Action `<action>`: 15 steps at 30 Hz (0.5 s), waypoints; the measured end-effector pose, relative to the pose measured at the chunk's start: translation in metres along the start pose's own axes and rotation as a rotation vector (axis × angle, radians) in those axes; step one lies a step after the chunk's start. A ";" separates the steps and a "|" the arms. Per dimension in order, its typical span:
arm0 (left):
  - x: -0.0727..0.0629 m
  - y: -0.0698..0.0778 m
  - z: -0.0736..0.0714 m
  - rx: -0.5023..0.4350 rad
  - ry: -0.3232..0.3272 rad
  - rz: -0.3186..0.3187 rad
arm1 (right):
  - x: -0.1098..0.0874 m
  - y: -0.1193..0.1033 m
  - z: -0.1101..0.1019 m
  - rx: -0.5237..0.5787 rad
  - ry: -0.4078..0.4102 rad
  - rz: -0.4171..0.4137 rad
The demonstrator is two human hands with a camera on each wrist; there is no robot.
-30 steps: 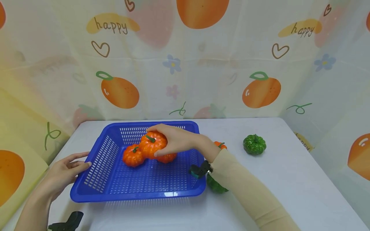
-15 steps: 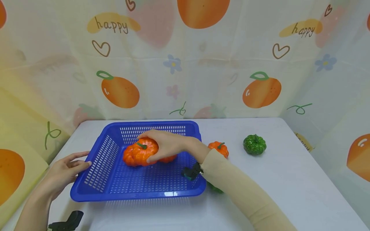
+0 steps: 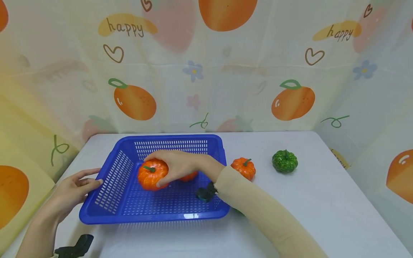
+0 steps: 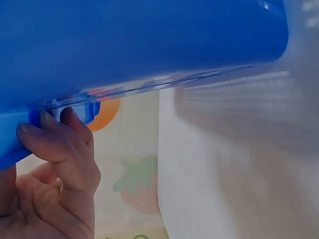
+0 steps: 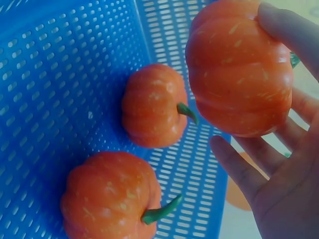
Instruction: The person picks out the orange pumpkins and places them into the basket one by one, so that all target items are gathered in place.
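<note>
A small orange pumpkin (image 3: pixel 152 175) with a green stem is gripped by my right hand (image 3: pixel 179 163) above the floor of the blue plastic basket (image 3: pixel 155 218). In the right wrist view my thumb and fingers hold this pumpkin (image 5: pixel 239 69) clear of two others, an upper pumpkin (image 5: pixel 153 105) and a lower pumpkin (image 5: pixel 112 196), which sit in the basket. From the head, one of them (image 3: pixel 189 176) shows partly beside my hand; the other is hidden behind the held pumpkin. My left hand (image 3: pixel 69 191) grips the basket's left rim, fingers curled at its edge in the left wrist view.
Right of the basket, another orange pumpkin (image 3: pixel 244 168) stands on the white table (image 3: pixel 322 200). Farther right is a green pumpkin (image 3: pixel 285 161). A green thing (image 3: pixel 238 211) is mostly hidden under my right sleeve (image 3: pixel 264 208). A fruit-patterned cloth (image 3: pixel 226 89) hangs behind.
My right hand has moved left and lower in the basket with the pumpkin, covering the one behind it. The orange pumpkin outside has come into fuller view. The left hand stays on the rim.
</note>
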State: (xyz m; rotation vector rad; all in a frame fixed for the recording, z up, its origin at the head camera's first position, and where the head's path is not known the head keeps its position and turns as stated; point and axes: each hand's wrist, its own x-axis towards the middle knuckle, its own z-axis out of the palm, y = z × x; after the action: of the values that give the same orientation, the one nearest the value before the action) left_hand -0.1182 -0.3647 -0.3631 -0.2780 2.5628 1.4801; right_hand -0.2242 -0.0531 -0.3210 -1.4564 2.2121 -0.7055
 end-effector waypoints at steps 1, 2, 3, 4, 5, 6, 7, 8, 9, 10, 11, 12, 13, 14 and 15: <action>0.000 0.000 0.000 -0.001 -0.001 -0.001 | 0.001 0.000 0.001 0.004 -0.005 0.001; 0.000 0.000 0.000 -0.002 -0.001 -0.001 | 0.002 0.000 0.002 0.006 -0.007 0.000; 0.000 0.000 0.000 -0.002 -0.002 -0.001 | 0.003 0.000 0.002 0.010 -0.010 0.002; 0.000 0.000 0.000 -0.001 -0.002 -0.003 | 0.004 0.001 0.003 0.013 -0.015 0.005; 0.000 -0.001 0.000 0.000 -0.002 -0.003 | 0.005 0.001 0.004 0.015 -0.019 0.009; 0.000 -0.001 0.000 0.000 -0.001 -0.002 | 0.006 0.001 0.005 0.018 -0.022 0.010; 0.000 -0.001 0.001 0.001 -0.001 -0.001 | 0.007 0.001 0.006 0.021 -0.027 0.010; 0.000 -0.001 0.001 0.001 -0.001 -0.001 | 0.007 0.002 0.007 0.021 -0.030 0.009; 0.000 -0.001 0.000 -0.001 -0.002 0.001 | 0.008 0.002 0.008 0.023 -0.033 0.007; 0.000 0.000 0.000 -0.002 -0.001 0.002 | 0.009 0.003 0.009 0.024 -0.037 0.002; 0.000 0.000 0.000 -0.002 -0.001 0.005 | 0.010 0.003 0.010 0.024 -0.039 -0.004; 0.000 0.000 0.000 -0.003 0.000 0.007 | 0.011 0.004 0.011 0.025 -0.043 -0.008; 0.000 0.000 0.000 -0.004 0.000 0.009 | 0.013 0.004 0.012 0.025 -0.049 -0.008; 0.000 0.000 -0.001 -0.004 0.001 0.011 | 0.014 0.005 0.013 0.023 -0.056 -0.009; 0.000 0.000 -0.001 -0.003 0.001 0.011 | 0.015 0.005 0.014 0.023 -0.062 -0.011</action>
State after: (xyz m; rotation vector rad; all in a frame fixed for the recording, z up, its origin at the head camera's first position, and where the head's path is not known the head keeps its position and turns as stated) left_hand -0.1184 -0.3654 -0.3624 -0.2652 2.5671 1.4883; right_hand -0.2250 -0.0680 -0.3359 -1.4603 2.1444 -0.6772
